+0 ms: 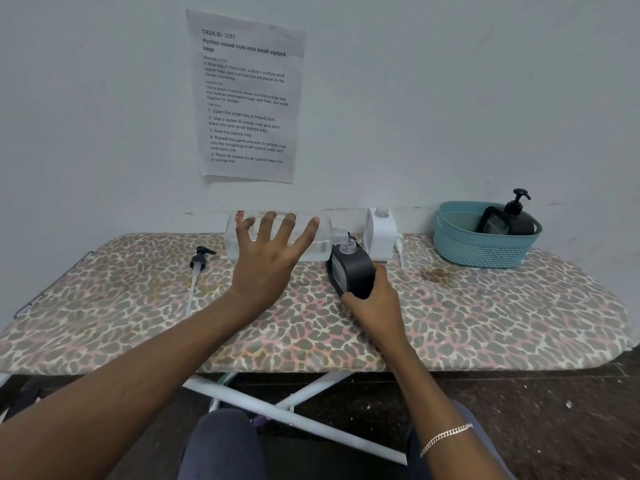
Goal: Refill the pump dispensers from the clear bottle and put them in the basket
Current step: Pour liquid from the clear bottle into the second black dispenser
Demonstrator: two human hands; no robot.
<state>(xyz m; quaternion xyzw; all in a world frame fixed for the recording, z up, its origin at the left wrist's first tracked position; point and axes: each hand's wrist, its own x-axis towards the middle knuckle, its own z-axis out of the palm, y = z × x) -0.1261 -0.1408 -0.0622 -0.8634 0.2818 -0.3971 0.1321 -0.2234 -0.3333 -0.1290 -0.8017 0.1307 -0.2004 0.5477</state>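
Fingers [268, 225] of left hand [266, 263] spread straight over sideways clear bottle [323, 242], right hand [374, 306] fingers gripping tilted black dispenser [353, 271] beside its mouth, basket [478, 251] far right

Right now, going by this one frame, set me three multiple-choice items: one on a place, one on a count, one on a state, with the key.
1. Where does the loose black pump lie?
A. on the floor
B. on the board, left of the left hand
C. in the person's lap

2. How many dispensers are in the teal basket?
A. none
B. one
C. three

3. The black dispenser gripped by the right hand is:
A. capped with its pump
B. open-necked and tilted
C. lying flat, untouched

Key:
1 B, the pump rests on the patterned cover.
2 B, a single pump-topped dispenser sits inside.
3 B, its bare neck leans toward the mouth of the clear bottle.
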